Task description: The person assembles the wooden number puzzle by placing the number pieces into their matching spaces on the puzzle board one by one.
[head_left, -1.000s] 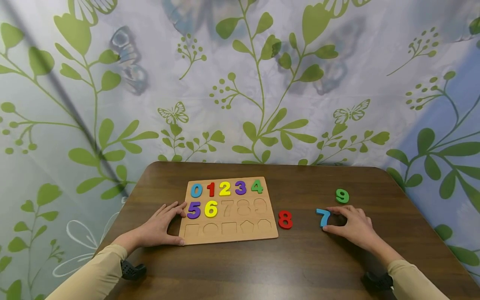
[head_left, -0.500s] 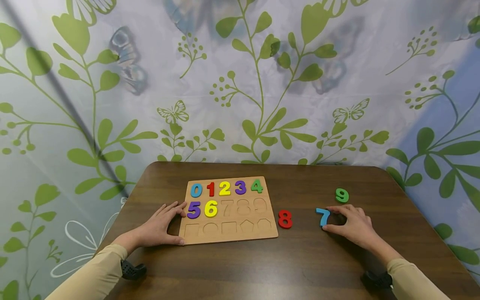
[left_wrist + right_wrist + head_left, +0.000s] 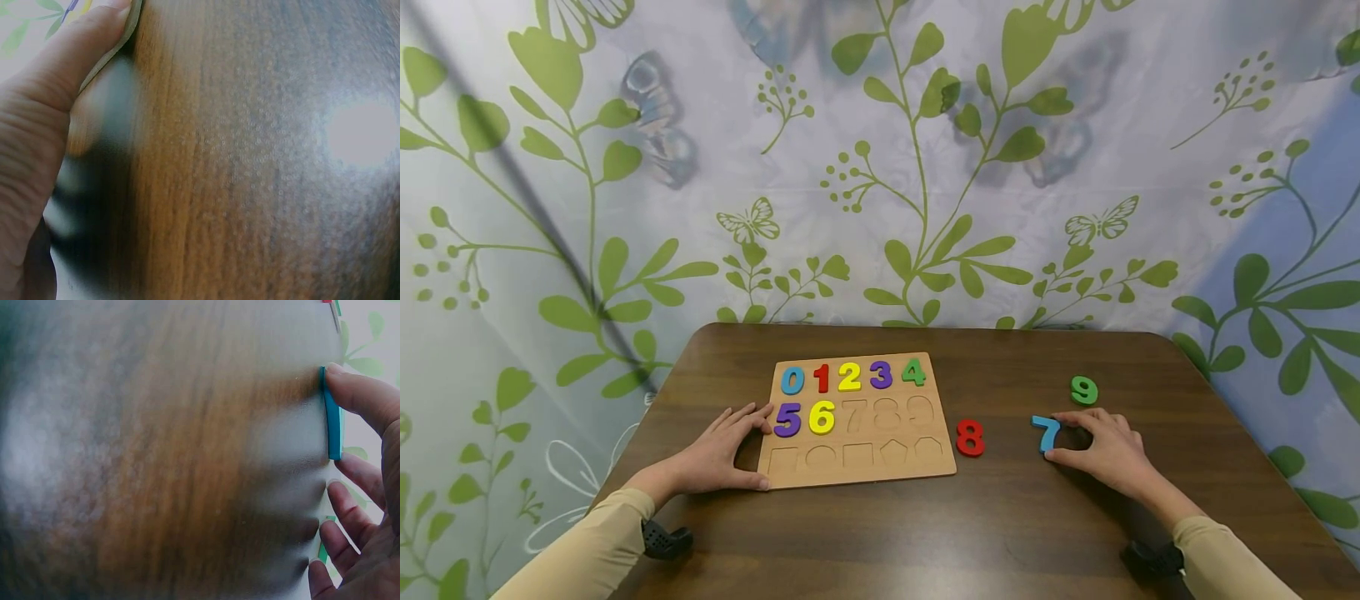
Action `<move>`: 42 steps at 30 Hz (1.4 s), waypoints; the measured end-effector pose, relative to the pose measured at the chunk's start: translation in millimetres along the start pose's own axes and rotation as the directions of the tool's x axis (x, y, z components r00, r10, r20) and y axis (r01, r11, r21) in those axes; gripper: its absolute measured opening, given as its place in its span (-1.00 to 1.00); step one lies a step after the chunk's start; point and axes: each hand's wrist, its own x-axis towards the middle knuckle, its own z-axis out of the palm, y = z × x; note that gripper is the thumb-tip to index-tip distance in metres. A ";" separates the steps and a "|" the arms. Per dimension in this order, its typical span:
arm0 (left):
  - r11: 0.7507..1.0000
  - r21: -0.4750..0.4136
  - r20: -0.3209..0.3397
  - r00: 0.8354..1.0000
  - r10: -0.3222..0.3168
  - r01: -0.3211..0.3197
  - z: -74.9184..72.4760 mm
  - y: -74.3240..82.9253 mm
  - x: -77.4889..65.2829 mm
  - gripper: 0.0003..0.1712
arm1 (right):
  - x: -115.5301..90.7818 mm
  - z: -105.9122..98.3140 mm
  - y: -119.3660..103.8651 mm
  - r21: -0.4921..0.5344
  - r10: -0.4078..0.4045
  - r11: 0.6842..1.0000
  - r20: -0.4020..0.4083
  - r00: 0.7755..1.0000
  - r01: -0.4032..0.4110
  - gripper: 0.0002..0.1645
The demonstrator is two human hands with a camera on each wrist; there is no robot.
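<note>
In the head view my left hand point(image 3: 718, 454) rests at the left edge of a wooden number puzzle board point(image 3: 865, 437). Its thumb lies at the board's lower left corner and its fingertips at the edge beside the purple 5 point(image 3: 788, 420). My right hand point(image 3: 1108, 450) pinches a blue number 7 point(image 3: 1047, 435) between thumb and index finger. That 7 appears edge-on in the right wrist view, the thumb at one end and a finger at the other. The remaining fingers fan out beside it.
A red 8 point(image 3: 970, 438) lies by the board's right edge, and a green 9 point(image 3: 1093, 392) sits behind my right hand. Pieces 0 to 6 fill their recesses; the 7, 8, 9 and shape recesses are bare. A leafy printed curtain point(image 3: 820, 250) hangs behind the brown table point(image 3: 880, 542).
</note>
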 end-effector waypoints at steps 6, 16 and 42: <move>1.000 -0.003 0.002 1.000 -0.008 0.008 0.5 -0.4 0.0 -0.11 | -0.5 -1.0 -1.2 -0.003 0.000 1.000 0.003 1.000 0.000 -0.02; 1.000 -0.006 0.001 1.000 -0.002 0.002 -0.2 0.4 -1.1 -0.11 | -1.5 -2.4 -3.7 0.002 0.001 1.000 0.006 1.000 -0.001 -0.03; 1.000 -0.002 0.000 1.000 -0.001 0.001 -1.1 -0.6 0.3 -0.10 | -0.3 -0.5 -5.0 -0.004 0.002 1.000 -0.008 1.000 -0.002 -0.03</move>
